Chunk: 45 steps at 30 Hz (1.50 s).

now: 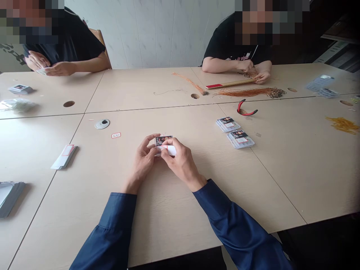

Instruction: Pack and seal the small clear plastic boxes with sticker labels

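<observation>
Both arms are in long navy shirt sleeves, the left sleeve [112, 232] and the right sleeve [234, 228], kinda smooth with a slight sheen and some baggy creases along the forearms. The left cuff [118, 198] and right cuff [209, 193] stop at the wrists, and the left hand [142, 163] and right hand [181, 161] are bare.

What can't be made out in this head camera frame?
Head view, the packet: the left hand and right hand cover most of it.
Head view, the stacked packets: print too small to read.
Head view, the grey stack: cut off by the left edge.
</observation>
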Available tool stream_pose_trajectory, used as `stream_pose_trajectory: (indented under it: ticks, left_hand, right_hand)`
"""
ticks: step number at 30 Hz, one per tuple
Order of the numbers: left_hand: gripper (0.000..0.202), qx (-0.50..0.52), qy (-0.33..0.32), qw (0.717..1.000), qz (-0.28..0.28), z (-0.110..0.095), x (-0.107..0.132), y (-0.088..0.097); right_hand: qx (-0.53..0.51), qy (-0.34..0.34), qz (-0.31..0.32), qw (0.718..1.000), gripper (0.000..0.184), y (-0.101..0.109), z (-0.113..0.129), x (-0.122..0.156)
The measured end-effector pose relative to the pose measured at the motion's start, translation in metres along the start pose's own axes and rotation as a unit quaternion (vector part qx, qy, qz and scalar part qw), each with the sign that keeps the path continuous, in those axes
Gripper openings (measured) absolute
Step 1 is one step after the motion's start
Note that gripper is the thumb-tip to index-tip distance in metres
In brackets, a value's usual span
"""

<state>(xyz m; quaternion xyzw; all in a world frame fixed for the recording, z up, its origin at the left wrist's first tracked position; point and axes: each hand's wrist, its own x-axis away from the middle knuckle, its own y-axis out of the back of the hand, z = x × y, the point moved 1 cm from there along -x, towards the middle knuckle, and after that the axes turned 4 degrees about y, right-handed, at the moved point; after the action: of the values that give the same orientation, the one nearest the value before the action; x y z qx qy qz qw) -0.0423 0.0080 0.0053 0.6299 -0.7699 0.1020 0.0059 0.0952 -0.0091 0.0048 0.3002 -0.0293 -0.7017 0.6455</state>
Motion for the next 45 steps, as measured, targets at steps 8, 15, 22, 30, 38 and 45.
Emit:
stream_pose_trajectory:
  ticks: [8,15,22,30,38,45]
  left_hand:
    - [0.042,0.021,0.004,1.000,0.008,0.0002,-0.0005,-0.0003]
    - [0.043,0.020,0.000,1.000,0.006,0.0008,-0.0010,-0.0007]
    - [0.045,0.038,0.005,0.999,0.012,0.0003,-0.0010,-0.0007]
    - [0.048,0.052,0.002,0.998,0.034,0.0036,-0.0010,0.0026]
    - [0.043,0.104,0.017,0.994,0.032,0.0049,-0.0032,0.0048]
    - [0.044,0.061,0.009,0.998,0.016,0.0033,-0.0021,0.0026]
  right_hand:
    - [0.007,0.008,-0.006,1.000,0.010,-0.0017,-0.0032,0.0000]
    - [0.017,0.008,-0.010,1.000,0.009,-0.0012,-0.0024,0.0004]
    - [0.037,0.002,-0.017,0.999,0.009,-0.0006,-0.0022,-0.0004]
    - [0.055,-0.009,-0.015,0.998,0.010,-0.0002,-0.0015,-0.0003]
    - [0.051,-0.010,-0.016,0.999,0.010,-0.0008,-0.0020,0.0000]
    - [0.044,-0.012,-0.013,0.999,0.010,0.0003,0.0001,-0.0001]
